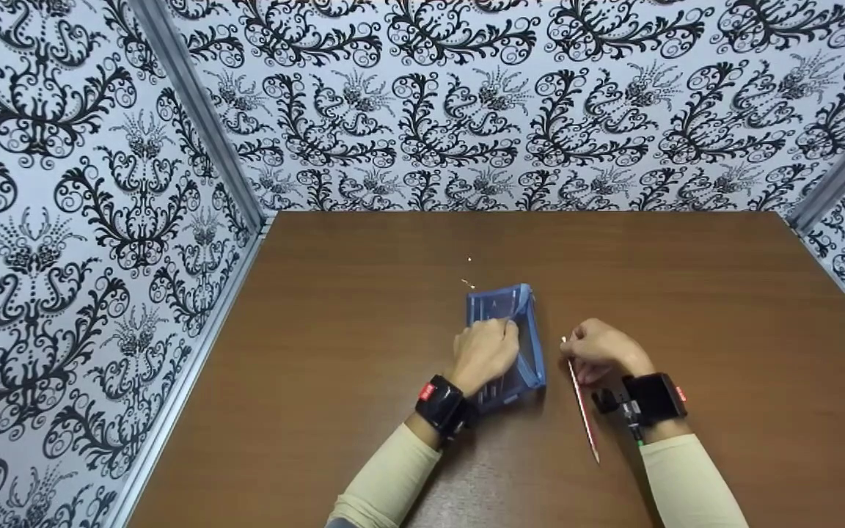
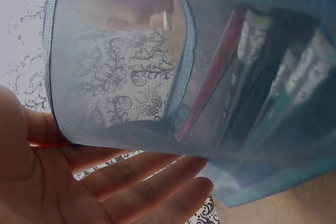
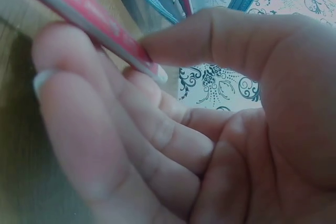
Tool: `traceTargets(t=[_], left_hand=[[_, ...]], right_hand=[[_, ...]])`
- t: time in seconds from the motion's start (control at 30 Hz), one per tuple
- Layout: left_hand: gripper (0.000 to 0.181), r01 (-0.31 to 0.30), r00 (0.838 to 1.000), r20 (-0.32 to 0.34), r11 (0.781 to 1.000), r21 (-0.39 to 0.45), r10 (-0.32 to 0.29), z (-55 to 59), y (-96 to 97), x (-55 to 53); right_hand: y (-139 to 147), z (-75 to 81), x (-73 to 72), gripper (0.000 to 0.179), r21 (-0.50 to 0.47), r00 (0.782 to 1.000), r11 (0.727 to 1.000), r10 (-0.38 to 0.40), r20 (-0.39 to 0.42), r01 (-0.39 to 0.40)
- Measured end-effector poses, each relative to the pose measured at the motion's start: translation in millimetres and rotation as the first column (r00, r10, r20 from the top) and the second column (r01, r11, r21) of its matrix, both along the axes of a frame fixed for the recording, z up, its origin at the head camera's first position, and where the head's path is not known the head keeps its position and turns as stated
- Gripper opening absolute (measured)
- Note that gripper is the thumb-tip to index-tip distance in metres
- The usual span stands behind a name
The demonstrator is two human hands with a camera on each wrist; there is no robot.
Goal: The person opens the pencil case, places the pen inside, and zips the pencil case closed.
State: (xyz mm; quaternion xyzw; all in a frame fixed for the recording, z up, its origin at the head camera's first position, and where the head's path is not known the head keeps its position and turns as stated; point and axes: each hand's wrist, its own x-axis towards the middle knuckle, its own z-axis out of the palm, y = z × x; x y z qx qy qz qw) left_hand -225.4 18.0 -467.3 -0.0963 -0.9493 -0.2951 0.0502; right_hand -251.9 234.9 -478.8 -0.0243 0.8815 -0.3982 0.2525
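Observation:
A blue mesh zipper pouch (image 1: pixel 494 302) stands tilted near the middle of the table, its zipped side gaping toward the right. My left hand (image 1: pixel 487 352) grips it by the upper edge. Through the mesh in the left wrist view show a red pencil (image 2: pixel 212 69) and several dark and green ones with white ends. Just right of the pouch, my right hand (image 1: pixel 602 348) pinches a red and dark striped pencil (image 1: pixel 582 407) near its white end, between thumb and fingers. Its sharpened point slants down toward the front of the table.
The brown wooden table (image 1: pixel 349 293) meets patterned walls (image 1: pixel 422 110) at the back and both sides. Small pale specks (image 1: pixel 469 283) show just beyond the pouch. Black wrist devices with cameras sit on both forearms.

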Motion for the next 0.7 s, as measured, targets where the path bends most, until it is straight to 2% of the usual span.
traceTargets(t=[0.13, 0.3, 0.7], left_hand=[[0.040, -0.007, 1.000, -0.003, 1.000, -0.007, 0.007, -0.6, 0.4, -0.4], [0.039, -0.005, 1.000, 0.005, 1.000, -0.006, 0.005, -0.4, 0.9, -0.7], [0.040, -0.003, 1.000, 0.018, 1.000, -0.006, 0.003, -1.4, 0.7, -0.9]], right_hand=[[-0.8, 0.7, -1.3, 0.020, -0.026, 0.999, 0.999, -0.043, -0.014, 0.042], [-0.2, 2.1, -1.8, 0.015, -0.044, 0.995, 0.995, -0.088, -0.038, 0.086], [4.5, 4.8, -4.0, 0.018, -0.065, 0.983, 0.986, -0.159, -0.093, 0.153]])
